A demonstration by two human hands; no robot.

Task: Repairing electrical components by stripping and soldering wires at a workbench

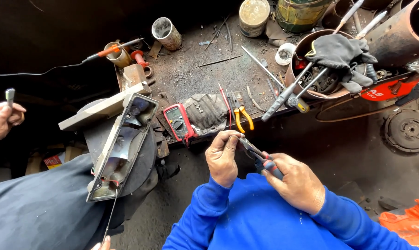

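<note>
**Me:** Gripping the red-and-grey-handled steel pliers in my right hand, fingers wrapped round both handles. The long axis runs from that palm up and to the left, so the nose ends right at my left hand.

**Other:** And the left?

**Me:** Fingers curled, tips pinched together at the nose of the pliers. Whatever is between them is too small for me to make out. The left hand is touching the tip; the right sits at the far end of the handles, both close over my blue sleeves.

**Other:** How many pliers in all?

**Me:** 2. The pair I hold, and 1 pair of yellow-handled pliers lying on the dirty metal workbench, just beyond my left hand. Beside those, 1 red-cased multimeter with a grey rag next to it.

**Other:** Anything else close?

**Me:** 1 long chrome-backed lamp housing resting tilted on another person's lap to my left, well apart from my hands. That person's hand holds 1 small metal piece. 1 copper-coloured bowl with grey gloves on top stands at the bench's right end.
</note>
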